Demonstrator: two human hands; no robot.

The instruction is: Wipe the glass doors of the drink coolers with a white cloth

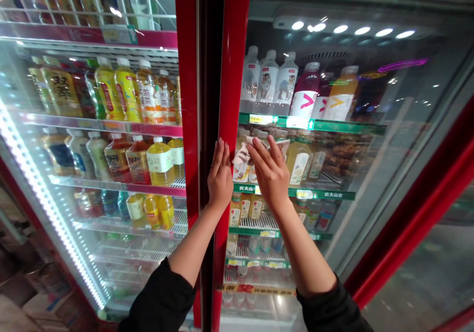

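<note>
My left hand (pixel 221 176) lies flat along the red door frame (pixel 232 75) of the right-hand drinks fridge, with its fingers stretched upward and nothing in it. Beside it, my right hand (pixel 273 176) presses a crumpled pale cloth (pixel 242 153) against the glass door (pixel 318 159). The cloth sticks out on both sides of the fingers; the part under the palm is hidden. Behind the glass at that height stand drink bottles (pixel 299 159) on a shelf with a green edge strip (pixel 326 194).
The left fridge (pixel 187 100) holds several shelves of tea and juice bottles (pixel 124 92), lit by a bright light strip (pixel 48 201). Bottles with animal pictures (pixel 267 78) stand on the right fridge's upper shelf. A red frame edge (pixel 414 228) slants along the right.
</note>
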